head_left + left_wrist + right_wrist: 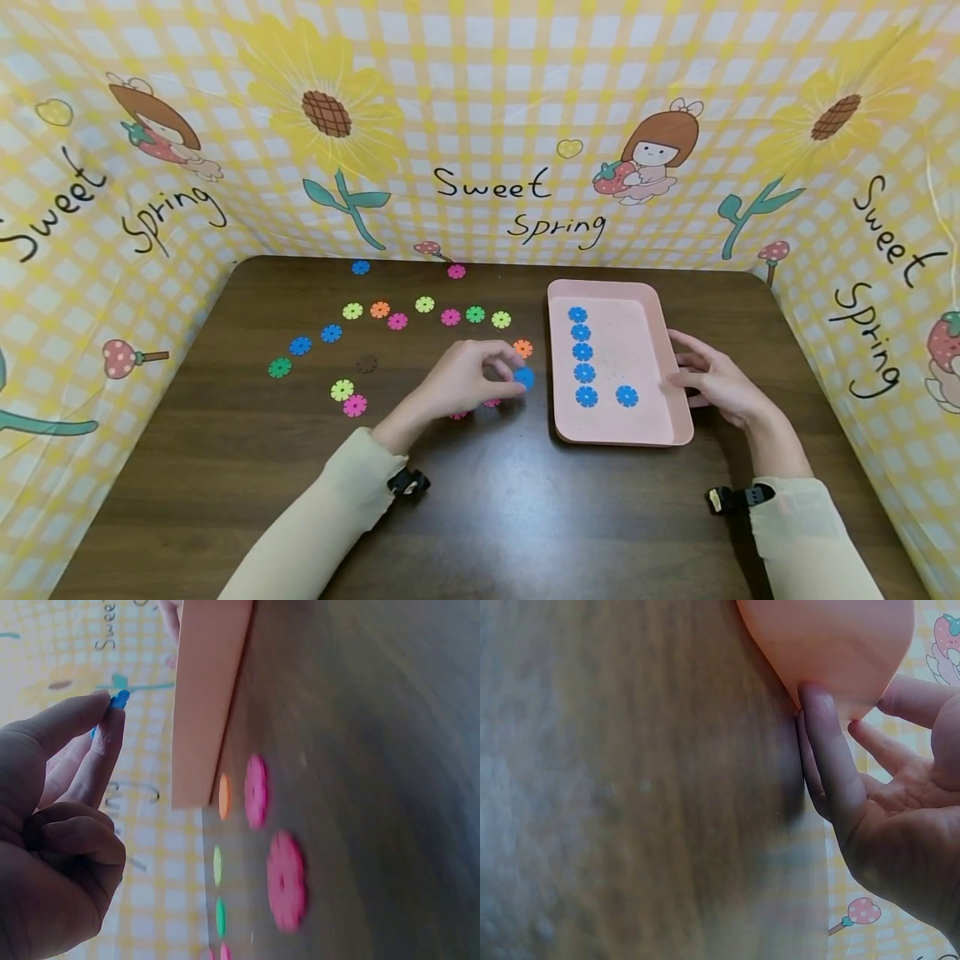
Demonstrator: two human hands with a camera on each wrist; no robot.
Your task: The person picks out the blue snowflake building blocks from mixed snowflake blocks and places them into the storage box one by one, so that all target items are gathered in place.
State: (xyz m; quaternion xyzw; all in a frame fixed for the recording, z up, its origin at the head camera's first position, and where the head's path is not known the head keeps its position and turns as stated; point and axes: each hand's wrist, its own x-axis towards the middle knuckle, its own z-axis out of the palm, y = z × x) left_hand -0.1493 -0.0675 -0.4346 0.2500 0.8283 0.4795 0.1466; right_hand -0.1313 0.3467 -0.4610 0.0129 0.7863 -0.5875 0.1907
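My left hand (468,379) pinches a blue notched flower disc (523,380) between thumb and fingertips, just left of the pink tray (681,417). In the left wrist view that blue disc (120,699) shows edge-on, held above the table. Inside the tray, several blue discs (582,352) form a column along the left side, and one more blue disc (627,396) lies to their right. My right hand (723,383) touches the tray's right side with thumb and fingers fairly straight; in the right wrist view its fingertips rest against the outer wall (840,645).
Loose discs in pink (356,406), yellow-green (342,390), green (280,367), orange (522,348) and blue (300,346) are scattered over the left and back of the brown table (480,517). A dark disc (367,364) blends into the wood. Checked cloth (480,100) walls the table's back and sides.
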